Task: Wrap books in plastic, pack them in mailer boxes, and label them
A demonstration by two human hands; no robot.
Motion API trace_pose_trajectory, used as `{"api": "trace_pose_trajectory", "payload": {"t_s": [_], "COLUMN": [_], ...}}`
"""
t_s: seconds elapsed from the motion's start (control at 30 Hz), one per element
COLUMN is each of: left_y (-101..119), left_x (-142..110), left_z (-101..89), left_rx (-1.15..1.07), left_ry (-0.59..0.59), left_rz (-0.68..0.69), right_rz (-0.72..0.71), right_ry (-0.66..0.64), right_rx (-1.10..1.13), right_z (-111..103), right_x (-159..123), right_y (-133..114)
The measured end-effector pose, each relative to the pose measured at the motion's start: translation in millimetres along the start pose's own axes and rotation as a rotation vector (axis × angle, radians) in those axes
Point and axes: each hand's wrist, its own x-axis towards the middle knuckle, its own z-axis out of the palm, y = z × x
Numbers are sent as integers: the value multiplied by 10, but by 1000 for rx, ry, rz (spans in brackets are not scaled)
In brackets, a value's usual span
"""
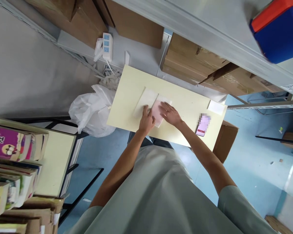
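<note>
On the pale yellow table, a thin pale item like an open booklet or folded sheet lies spread out. Its left part (146, 97) is whitish and its right part (158, 113) is pinkish. My left hand (147, 122) rests on it near the dividing line, fingers apart and slightly bent. My right hand (170, 113) lies nearly flat on the pinkish part, fingers stretched out. Neither hand grips anything that I can see. A phone (202, 126) with a lit screen lies on the table to the right, and a white card or sheet (216, 107) sits at the far right corner.
The table (185, 104) stands below a metal shelf with cardboard boxes (192, 58). A white plastic bag (92, 112) bulges at its left side, below a power strip (107, 45). Books (7, 143) are stacked at far left. An open carton (226, 141) stands at right.
</note>
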Motion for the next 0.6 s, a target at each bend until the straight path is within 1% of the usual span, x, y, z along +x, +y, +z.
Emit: {"api": "trace_pose_trajectory", "payload": {"t_s": [0.1,0.2,0.33,0.43,0.53,0.6], "left_y": [34,148,361,480,532,527], "left_x": [-49,-93,-147,-155,-120,-85], "left_z": [-7,9,128,238,279,243], "left_rx": [10,42,114,105,71,42], "left_ry": [0,-10,-52,-40,-19,-3], "left_rz": [15,7,-22,-45,-64,-61], "right_rz": [-44,-73,-123,-144,-159,-170], "right_ry": [-40,-73,-120,-152,-171,-168], "right_rx": [-35,-78,-117,-118,-102,-95], "right_z": [-8,-17,-46,-107,-183,-227], "right_x": [-89,-81,14,52,53,56], "right_y": [62,99,155,199,206,180]}}
